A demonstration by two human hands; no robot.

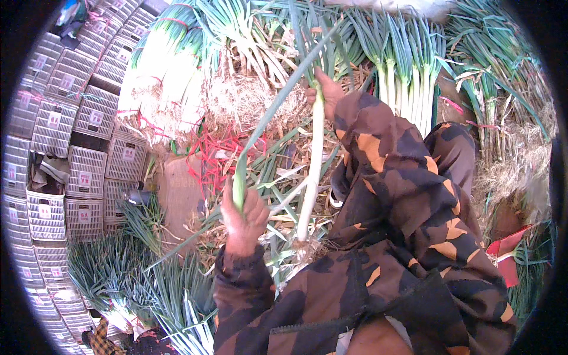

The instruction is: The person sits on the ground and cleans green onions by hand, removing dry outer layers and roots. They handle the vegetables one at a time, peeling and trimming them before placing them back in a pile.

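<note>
My right hand [327,94] grips a long green onion [316,155] at the top of its white stalk, where the green leaves begin. Its roots hang down near my jacket, and its leaves rise past my hand. In my left hand [244,217], to the lower left, is a green leaf [241,177] closed in my fist, its long blade slanting up to the right toward the other leaves. Peeled white strips and leaf scraps [284,191] lie beneath, between my hands. My fingertips are partly hidden.
Tied green onion bundles [166,75] lie at the upper left, and peeled ones [404,84] stand at the upper right. Unpeeled onions with roots [497,120] are heaped at the right. Red ties [213,162] lie on the floor. Stacked plastic crates [86,173] line the left. More onions [111,266] are at the lower left.
</note>
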